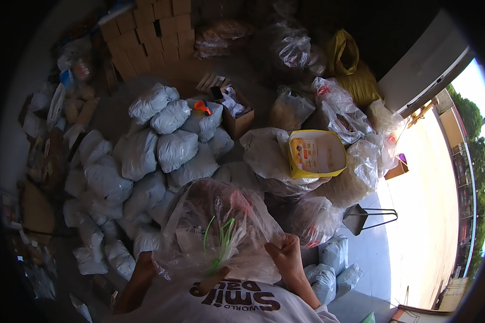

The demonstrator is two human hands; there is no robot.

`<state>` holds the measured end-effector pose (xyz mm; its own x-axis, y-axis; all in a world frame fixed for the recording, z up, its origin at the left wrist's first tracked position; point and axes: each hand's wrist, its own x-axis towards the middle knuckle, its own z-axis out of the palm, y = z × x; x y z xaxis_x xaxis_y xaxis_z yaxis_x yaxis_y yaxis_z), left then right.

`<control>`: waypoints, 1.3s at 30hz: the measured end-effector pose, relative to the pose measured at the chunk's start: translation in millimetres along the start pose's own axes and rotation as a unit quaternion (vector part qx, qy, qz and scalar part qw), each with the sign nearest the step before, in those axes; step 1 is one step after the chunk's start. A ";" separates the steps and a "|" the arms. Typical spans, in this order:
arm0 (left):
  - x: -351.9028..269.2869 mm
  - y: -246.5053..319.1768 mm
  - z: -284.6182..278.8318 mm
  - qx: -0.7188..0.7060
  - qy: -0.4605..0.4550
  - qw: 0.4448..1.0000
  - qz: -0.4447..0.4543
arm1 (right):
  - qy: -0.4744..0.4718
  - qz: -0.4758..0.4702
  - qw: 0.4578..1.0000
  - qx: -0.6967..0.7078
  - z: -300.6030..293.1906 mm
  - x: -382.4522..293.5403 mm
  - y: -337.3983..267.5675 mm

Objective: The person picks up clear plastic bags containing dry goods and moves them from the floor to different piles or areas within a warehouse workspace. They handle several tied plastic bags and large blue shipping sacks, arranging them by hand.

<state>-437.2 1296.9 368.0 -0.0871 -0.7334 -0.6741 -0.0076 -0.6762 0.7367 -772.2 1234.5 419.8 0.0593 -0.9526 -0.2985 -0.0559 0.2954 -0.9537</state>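
A large clear plastic bag (222,230) lies open-bodied in front of my chest, with green ties and some white and reddish contents showing through it. My right hand (285,252) pinches its edge between thumb and fingers on the right. At the bag's left side is my left hand (147,262), dark and partly covered by the plastic, so its fingers cannot be made out. Beyond the bag, a yellow-rimmed tub (318,154) rests on other clear plastic bags.
Many filled white bags (177,151) are heaped ahead and to the left. Cardboard boxes (145,40) are stacked at the back. An open carton (240,117) stands behind the heap. A dustpan-like metal scoop (356,219) lies at right, near a bright doorway. More filled bags (333,254) sit beside my right arm.
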 end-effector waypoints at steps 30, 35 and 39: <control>143.3 53.2 12.9 -0.310 0.239 0.894 0.219 | -0.378 -0.171 0.864 -0.286 113.1 204.3 -49.1; 148.2 60.5 -2.5 -0.313 0.234 0.893 0.221 | -0.381 -0.171 0.853 -0.313 132.2 216.2 -47.3; 155.7 61.4 -9.3 -0.320 0.230 0.892 0.220 | -0.376 -0.169 0.855 -0.316 139.3 223.6 -47.3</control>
<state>-442.0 1140.5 307.8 0.4781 -0.7884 -0.3871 0.5103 -0.1094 0.8530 -617.4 1017.8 393.2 0.7885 -0.5896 -0.1750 -0.4221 -0.3118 -0.8513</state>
